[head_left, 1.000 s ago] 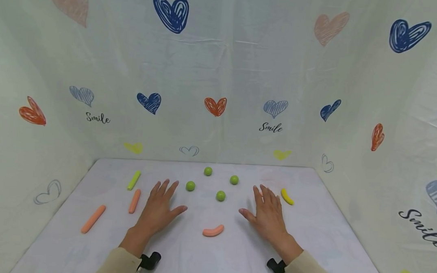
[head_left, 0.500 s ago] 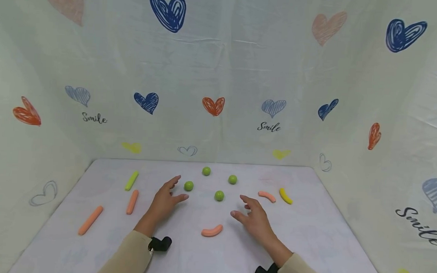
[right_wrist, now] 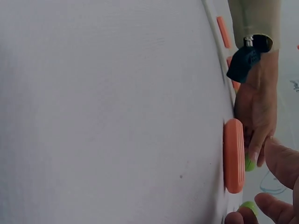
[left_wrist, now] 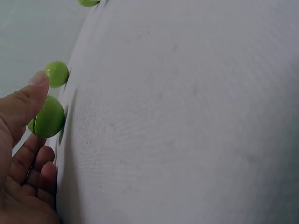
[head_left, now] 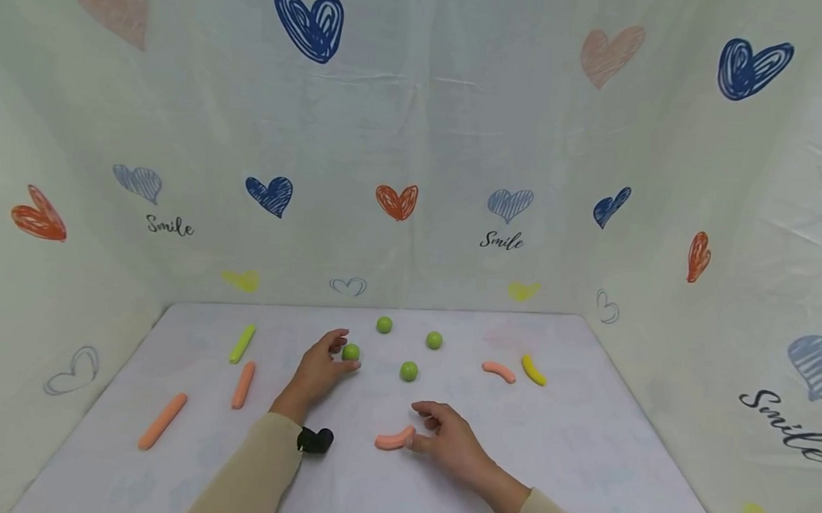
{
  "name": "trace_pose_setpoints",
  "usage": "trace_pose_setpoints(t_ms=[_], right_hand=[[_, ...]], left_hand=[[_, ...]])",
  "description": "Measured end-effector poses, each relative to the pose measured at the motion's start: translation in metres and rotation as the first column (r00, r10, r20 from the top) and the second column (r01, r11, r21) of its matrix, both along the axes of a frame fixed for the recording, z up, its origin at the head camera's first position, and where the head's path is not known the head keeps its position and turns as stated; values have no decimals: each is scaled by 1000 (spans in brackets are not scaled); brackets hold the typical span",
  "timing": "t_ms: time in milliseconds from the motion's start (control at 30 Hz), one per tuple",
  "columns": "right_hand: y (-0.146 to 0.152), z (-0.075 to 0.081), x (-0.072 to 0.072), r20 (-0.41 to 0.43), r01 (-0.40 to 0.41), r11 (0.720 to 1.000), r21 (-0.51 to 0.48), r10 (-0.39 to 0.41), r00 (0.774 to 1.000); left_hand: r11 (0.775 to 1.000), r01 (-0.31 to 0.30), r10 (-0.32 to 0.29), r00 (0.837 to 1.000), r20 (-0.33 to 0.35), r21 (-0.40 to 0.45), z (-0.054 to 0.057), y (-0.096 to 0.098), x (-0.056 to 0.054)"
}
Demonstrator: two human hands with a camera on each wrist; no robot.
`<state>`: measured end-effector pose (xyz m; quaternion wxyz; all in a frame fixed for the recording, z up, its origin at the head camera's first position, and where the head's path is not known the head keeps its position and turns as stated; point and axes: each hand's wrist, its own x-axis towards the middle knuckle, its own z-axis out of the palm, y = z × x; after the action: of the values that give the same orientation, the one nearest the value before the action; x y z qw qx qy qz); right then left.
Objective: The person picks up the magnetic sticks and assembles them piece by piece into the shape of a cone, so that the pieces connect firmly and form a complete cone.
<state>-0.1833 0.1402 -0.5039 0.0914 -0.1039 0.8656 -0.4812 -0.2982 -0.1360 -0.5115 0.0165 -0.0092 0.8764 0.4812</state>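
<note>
My left hand (head_left: 315, 373) is around a green ball (head_left: 351, 352) on the table, thumb on the near side and bent fingers on the far side. In the left wrist view a seam runs across that ball (left_wrist: 50, 117); firm contact cannot be made out. Low over the table, my right hand (head_left: 454, 446) has its thumb and forefinger spread beside a curved orange stick (head_left: 391, 442). In the right wrist view, a gap shows between this ridged stick (right_wrist: 234, 156) and the thumb (right_wrist: 281, 161).
More green balls lie near the middle: one behind (head_left: 384, 325), one farther right (head_left: 434, 340), one nearer (head_left: 409, 371). At left are a yellow-green stick (head_left: 242, 345) and two straight orange sticks (head_left: 243, 385) (head_left: 163, 422). A second curved orange stick (head_left: 498, 372) and a yellow one (head_left: 534, 370) lie right.
My left hand has moved right to the green ball, its fingers bending around it. My right hand has come nearer and left to the curved orange stick, uncovering the one at right.
</note>
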Motion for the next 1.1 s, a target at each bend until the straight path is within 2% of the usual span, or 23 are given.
trace_pose_setpoints(t_ms=[233, 467, 700, 867, 1000, 1100], right_hand=[[-7, -1, 5, -27, -35, 999, 38, 36, 999], [-17, 0, 1, -5, -32, 999, 11, 32, 999], [-33, -2, 1, -44, -38, 999, -17, 38, 998], [-44, -10, 1, -119, -82, 993, 86, 92, 989], [-49, -14, 2, -186, -109, 975, 194, 145, 972], [-49, -13, 3, -219, -120, 964, 236, 174, 960]], left_hand=[[998, -23, 18, 998, -68, -63, -3, -1, -3], [996, -17, 14, 999, -40, -83, -1, -3, 1], [997, -9, 5, 999, -46, -77, -1, -5, 5], [999, 13, -16, 998, -53, -52, -4, -8, 6], [998, 41, -43, 998, -55, -37, -4, -11, 6], [998, 53, -55, 997, -49, -39, -3, -11, 8]])
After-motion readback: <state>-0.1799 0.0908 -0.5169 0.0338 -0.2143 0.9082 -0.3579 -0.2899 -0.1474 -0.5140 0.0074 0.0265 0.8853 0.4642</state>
